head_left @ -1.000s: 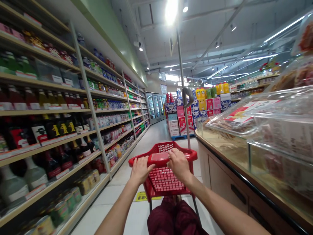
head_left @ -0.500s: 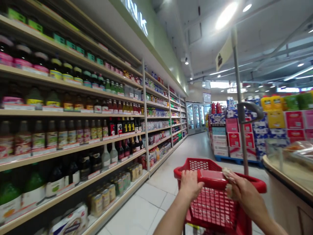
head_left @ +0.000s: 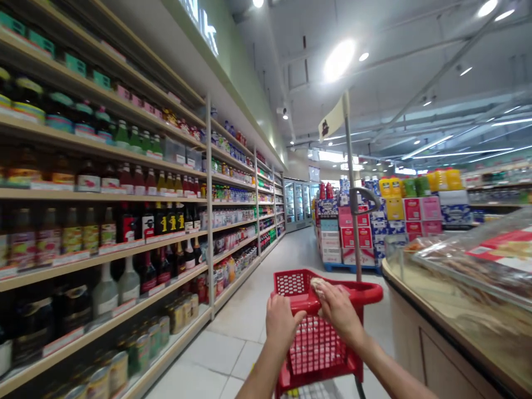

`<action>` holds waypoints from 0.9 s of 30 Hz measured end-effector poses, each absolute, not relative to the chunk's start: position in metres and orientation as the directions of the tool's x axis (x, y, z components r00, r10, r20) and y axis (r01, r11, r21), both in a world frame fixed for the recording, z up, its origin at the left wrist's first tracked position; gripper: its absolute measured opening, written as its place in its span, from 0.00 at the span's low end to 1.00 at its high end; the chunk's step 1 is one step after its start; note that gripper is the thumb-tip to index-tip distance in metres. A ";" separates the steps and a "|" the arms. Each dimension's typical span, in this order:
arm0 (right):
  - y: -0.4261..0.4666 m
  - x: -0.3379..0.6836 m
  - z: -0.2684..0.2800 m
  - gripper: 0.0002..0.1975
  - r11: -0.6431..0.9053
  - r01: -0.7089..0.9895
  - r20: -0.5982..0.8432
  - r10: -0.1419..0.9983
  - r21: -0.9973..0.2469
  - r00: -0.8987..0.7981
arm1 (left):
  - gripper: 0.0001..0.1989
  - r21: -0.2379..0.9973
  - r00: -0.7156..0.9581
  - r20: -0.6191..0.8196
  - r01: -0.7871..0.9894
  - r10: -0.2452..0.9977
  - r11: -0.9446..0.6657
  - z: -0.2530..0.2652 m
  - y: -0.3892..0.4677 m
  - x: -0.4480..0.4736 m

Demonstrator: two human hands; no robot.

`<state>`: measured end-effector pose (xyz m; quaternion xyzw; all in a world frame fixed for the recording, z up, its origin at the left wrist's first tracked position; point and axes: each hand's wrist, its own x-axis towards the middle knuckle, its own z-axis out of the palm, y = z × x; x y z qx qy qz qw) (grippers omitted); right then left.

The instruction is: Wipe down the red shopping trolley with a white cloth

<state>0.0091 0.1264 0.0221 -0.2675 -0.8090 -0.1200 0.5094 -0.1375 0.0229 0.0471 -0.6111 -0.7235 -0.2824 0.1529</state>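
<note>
A red shopping cart (head_left: 318, 346) with a perforated basket stands in front of me. My left hand (head_left: 280, 321) is closed round the left end of its red handle (head_left: 366, 291), thumb pointing inward. Under the fingers of my right hand (head_left: 341, 313) a crumpled pale cloth (head_left: 318, 285) is pressed on the handle, close to the left hand. Part of the cloth is hidden by the fingers. A tall metal pole (head_left: 352, 221) with a small flag (head_left: 331, 119) rises behind the handle.
Long shelves (head_left: 103, 252) of bottles and cans line the left side. On the right a curved counter (head_left: 432, 327) holds plastic-wrapped goods. Ahead, stacked boxes (head_left: 353, 238) stand on a blue pallet, and glass-door fridges (head_left: 297, 199) are farther down the tiled aisle.
My right hand has slid left along the handle with the cloth, closer to my left hand. The view has turned right, showing more of the counter. My left hand keeps its hold.
</note>
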 end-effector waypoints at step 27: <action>0.171 0.135 0.025 0.17 0.666 0.726 0.725 0.584 -0.170 -0.366 | 0.32 0.323 0.018 0.205 0.942 0.979 -0.086 -0.015 0.131 -0.091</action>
